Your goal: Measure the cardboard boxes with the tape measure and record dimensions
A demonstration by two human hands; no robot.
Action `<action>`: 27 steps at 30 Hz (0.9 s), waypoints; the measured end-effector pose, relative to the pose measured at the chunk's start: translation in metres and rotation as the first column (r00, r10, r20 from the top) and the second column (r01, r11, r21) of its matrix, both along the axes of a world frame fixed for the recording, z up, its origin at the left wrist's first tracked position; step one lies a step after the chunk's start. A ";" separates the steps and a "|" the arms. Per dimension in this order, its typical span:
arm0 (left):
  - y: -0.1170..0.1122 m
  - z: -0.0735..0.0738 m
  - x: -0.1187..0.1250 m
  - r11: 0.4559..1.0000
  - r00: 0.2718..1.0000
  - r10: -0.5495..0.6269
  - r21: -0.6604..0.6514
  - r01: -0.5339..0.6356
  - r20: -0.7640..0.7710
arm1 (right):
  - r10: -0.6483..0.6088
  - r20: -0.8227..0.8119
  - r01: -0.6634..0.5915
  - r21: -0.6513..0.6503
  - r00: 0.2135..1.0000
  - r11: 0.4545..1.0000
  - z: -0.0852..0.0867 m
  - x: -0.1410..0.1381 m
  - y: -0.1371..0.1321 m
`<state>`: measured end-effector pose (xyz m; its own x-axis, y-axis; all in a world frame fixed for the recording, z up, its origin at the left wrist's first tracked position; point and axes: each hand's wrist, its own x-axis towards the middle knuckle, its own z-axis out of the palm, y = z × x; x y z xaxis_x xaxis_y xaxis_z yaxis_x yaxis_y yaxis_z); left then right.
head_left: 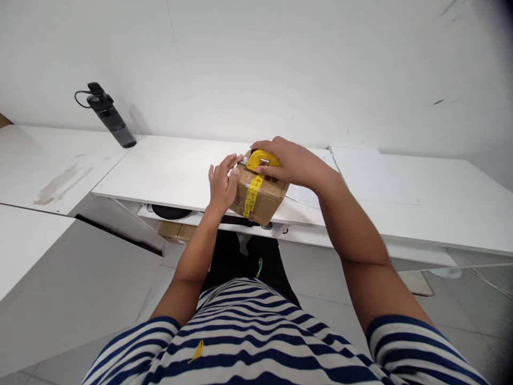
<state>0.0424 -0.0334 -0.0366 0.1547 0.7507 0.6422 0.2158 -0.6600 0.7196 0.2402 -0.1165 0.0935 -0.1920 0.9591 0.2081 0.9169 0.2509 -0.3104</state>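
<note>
A brown cardboard box (266, 200) sits near the front edge of the white desk. A yellow strip with red print (251, 197) runs down it. My right hand (294, 162) is closed around a yellow tape measure (263, 159) on top of the box, with the thumb on the front of its case. My left hand (223, 184) grips the box's left side, thumb against it and the other fingers partly spread. Its fingertips reach a small silvery part beside the tape measure. Whether they pinch this part is hard to make out.
A dark water bottle (114, 122) stands at the back left by the wall. Paper sheets (368, 176) lie on the desk (172, 168) to the right. Beneath the top, a shelf holds a round black object (172, 212); small cardboard boxes (176, 232) show lower down.
</note>
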 end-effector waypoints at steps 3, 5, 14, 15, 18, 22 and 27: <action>0.003 -0.029 -0.011 1.000 0.978 -0.008 -0.026 0.002 -0.206 | -0.041 0.018 0.040 0.020 0.999 0.999 -0.002 0.004 -0.002; 0.004 -0.049 -0.014 0.995 0.961 -0.038 -0.101 0.011 -0.275 | -0.124 0.046 0.121 0.062 0.991 0.991 -0.004 0.006 -0.003; 0.014 0.020 0.011 0.982 0.981 -0.188 -0.003 0.188 -0.037 | -0.174 0.061 0.169 0.080 0.983 0.982 -0.006 0.006 -0.001; 0.017 0.030 0.015 0.978 0.973 -0.208 0.008 0.210 -0.103 | -0.177 0.063 0.172 0.074 0.982 0.982 -0.005 0.006 -0.001; 0.020 0.043 0.022 0.968 0.936 -0.249 -0.026 0.251 -0.248 | -0.185 0.069 0.181 0.056 0.980 0.982 -0.004 0.004 -0.003; 0.013 0.049 0.022 0.982 0.910 -0.189 -0.097 0.164 -0.370 | -0.180 0.080 0.175 0.067 0.980 0.982 -0.006 0.003 -0.001; -0.003 0.075 0.020 0.975 0.810 -0.177 -0.212 0.067 -0.558 | -0.185 0.060 0.183 0.035 0.981 0.982 -0.003 0.007 0.000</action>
